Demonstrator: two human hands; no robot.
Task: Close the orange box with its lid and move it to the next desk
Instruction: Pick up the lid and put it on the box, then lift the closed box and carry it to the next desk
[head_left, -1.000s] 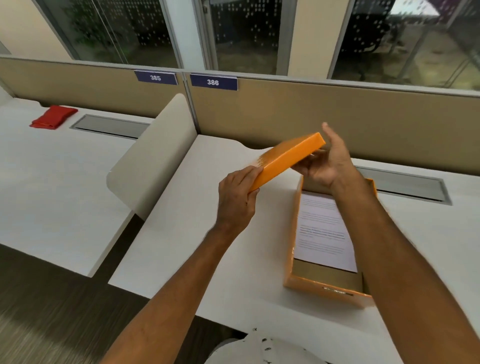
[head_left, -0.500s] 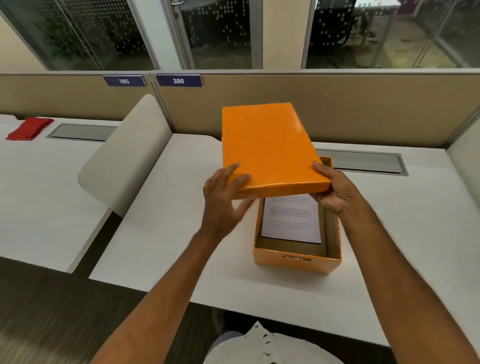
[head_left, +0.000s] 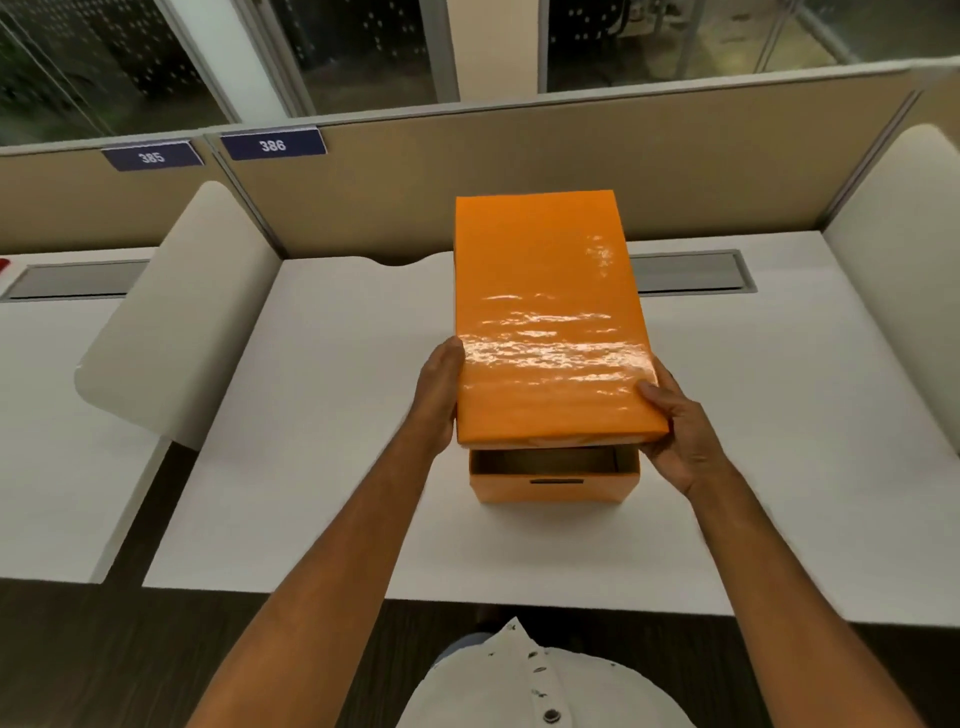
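Note:
The glossy orange lid (head_left: 545, 312) lies lengthwise over the orange box (head_left: 553, 486), which stands on the white desk (head_left: 322, 415) labelled 386. The lid's near end is raised, so a gap shows the box's dark inside and front wall with a slot handle. My left hand (head_left: 439, 400) grips the lid's near left edge. My right hand (head_left: 675, 421) grips its near right corner, thumb on top. The paper inside the box is hidden by the lid.
A rounded white divider (head_left: 176, 322) separates this desk from the neighbouring desk (head_left: 52, 415) labelled 385 at the left. Another divider (head_left: 904, 249) stands at the right. A tan partition (head_left: 519, 171) runs along the back, with grey cable trays (head_left: 691, 273) set into the desktops.
The lid has swung from tilted in the air to lying over the box, now covering almost all of it. Both hands came down to its near corners.

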